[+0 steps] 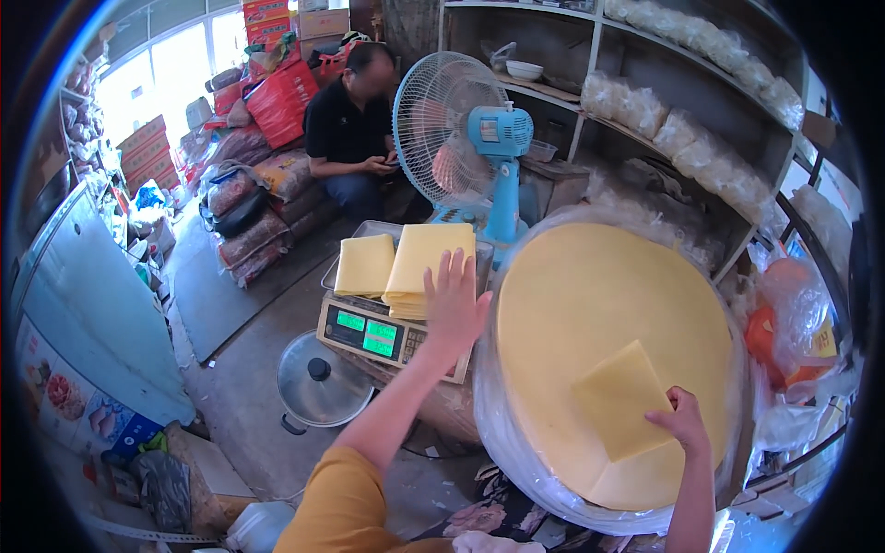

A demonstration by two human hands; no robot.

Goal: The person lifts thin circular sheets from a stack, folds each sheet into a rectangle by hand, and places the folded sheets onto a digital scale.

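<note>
My left hand (453,304) lies flat with fingers spread on the right edge of a folded stack of thin yellow sheets (422,266). That stack and a smaller folded yellow piece (364,266) rest on a metal tray on a digital scale (363,330) with lit green displays. My right hand (681,418) pinches the corner of a folded yellow sheet (619,397) between thumb and fingers. Beneath it is a large round pile of yellow sheets (553,297), with clear plastic film around its rim.
A blue fan (501,131) stands behind the scale. Beyond it a person (352,131) sits beside stacked sacks. A lidded metal pot (325,380) is on the floor, left of the scale's stand. Shelves with bagged goods (719,159) rise at the back right.
</note>
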